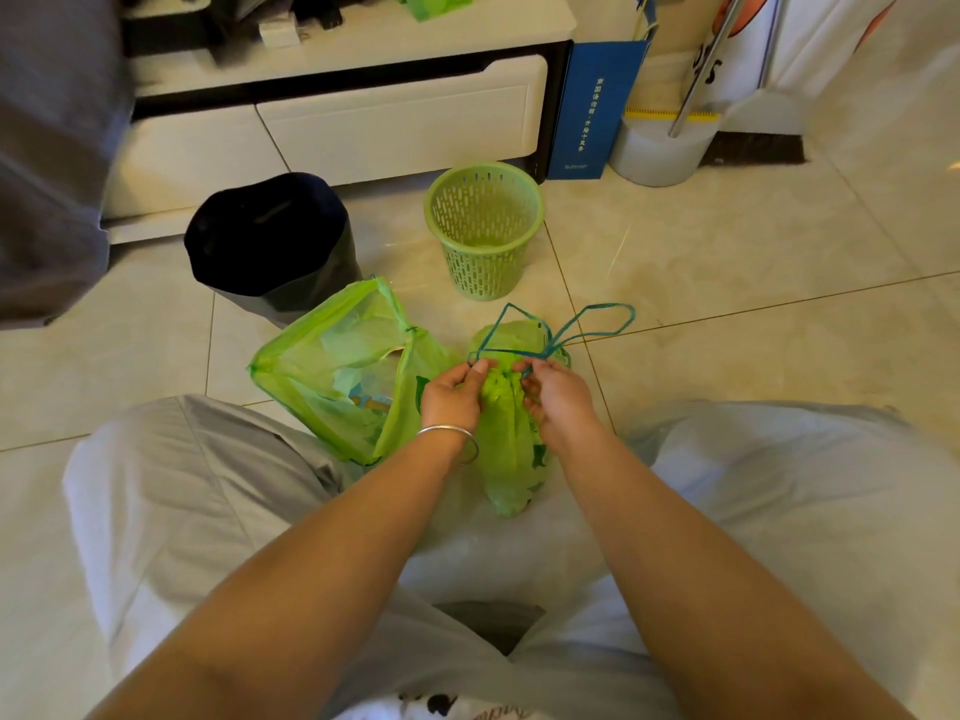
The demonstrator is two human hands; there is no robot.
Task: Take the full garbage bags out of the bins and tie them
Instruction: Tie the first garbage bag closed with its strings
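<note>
1. Hands are working close together in my view: the left hand (451, 394) and the right hand (555, 394) are both pinching the gathered neck of the green garbage bag (506, 449), one on each side of it.
2. I am seeing the fingers (475, 367) of the left hand closing on the blue drawstring (582, 330) where it is leaving the puckered plastic; the right hand's fingertips are gripping the cord on the other side.
3. The drawstring is running outward from the hands in two loops that are lying over the bag's top and on the floor tiles (727, 252) to the right.
4. A silver bangle (451, 433) is sitting on the left wrist.
5. The bag itself is resting on the floor between the person's knees, bunched shut at the neck.
6. Touching its left side, a second green bag (332, 366) is lying with its mouth wide open and rubbish showing inside.
7. Farther out, a green slotted bin (484, 228) is standing upright with no liner, and a black-lined bin (270, 241) is standing to its left, both in front of a white cabinet (395, 127).
</note>
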